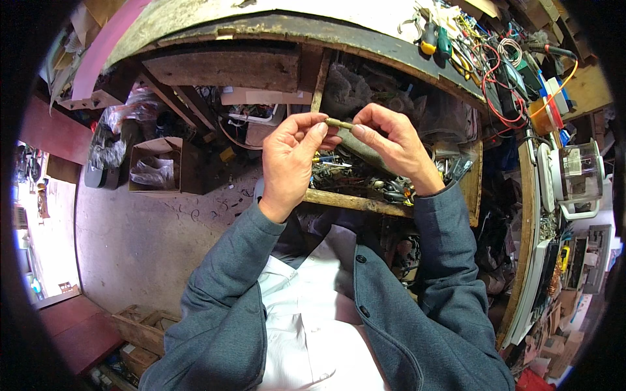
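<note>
Between my two hands is a short, slim, olive-brass rod-like piece (340, 123), thicker at its left part. My left hand (293, 153) pinches its left end between thumb and fingers. At the other end, the thumb and fingers of my right hand (391, 140) close on it. Exactly what kind of piece it is cannot be made out. Both hands hover over an open wooden drawer (362, 203) full of tools, wires and small metal parts. Some of the drawer's contents are hidden behind my hands.
Beyond the drawer runs a worn workbench edge (261, 29). A yellow-and-black screwdriver (428, 40), a green-handled one (444, 43) and tangled wires lie at its right. On the floor at left stands a cardboard box (186, 163) with plastic bags. A clear-bodied appliance (579, 173) is far right.
</note>
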The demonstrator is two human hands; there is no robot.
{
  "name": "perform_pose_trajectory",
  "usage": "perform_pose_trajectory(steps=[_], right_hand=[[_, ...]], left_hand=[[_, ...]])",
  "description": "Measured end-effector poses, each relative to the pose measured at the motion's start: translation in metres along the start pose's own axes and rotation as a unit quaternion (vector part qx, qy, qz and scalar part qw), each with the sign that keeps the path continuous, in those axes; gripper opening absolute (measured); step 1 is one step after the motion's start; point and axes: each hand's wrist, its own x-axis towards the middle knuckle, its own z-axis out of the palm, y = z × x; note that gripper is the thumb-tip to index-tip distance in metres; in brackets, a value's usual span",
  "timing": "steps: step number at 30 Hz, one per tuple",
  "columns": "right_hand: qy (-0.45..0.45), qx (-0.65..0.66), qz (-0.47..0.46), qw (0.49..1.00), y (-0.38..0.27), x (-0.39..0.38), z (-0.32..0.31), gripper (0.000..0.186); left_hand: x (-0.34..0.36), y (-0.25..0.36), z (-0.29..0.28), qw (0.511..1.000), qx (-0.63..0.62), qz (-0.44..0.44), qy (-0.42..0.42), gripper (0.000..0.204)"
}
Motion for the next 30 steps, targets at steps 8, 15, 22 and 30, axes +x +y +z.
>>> perform_pose_trajectory(steps=[8,15,22,30], right_hand=[[0.006,0.010,-0.013,1.000,0.002,-0.001,0.002,0.020],[0.021,0.018,-0.045,0.999,0.010,0.000,0.006,0.020],[0.022,-0.011,-0.052,0.998,0.010,0.001,0.005,0.019],[0.032,-0.010,-0.052,0.998,0.006,0.000,0.008,0.017]], left_hand=[[0.000,0.001,0.001,1.000,-0.006,-0.008,0.015,0.018],[0.000,0.000,0.001,1.000,-0.006,-0.004,0.013,0.018],[-0.002,0.001,0.002,1.000,-0.010,-0.007,0.016,0.019],[-0.001,0.001,0.003,1.000,-0.003,-0.006,0.012,0.019]])
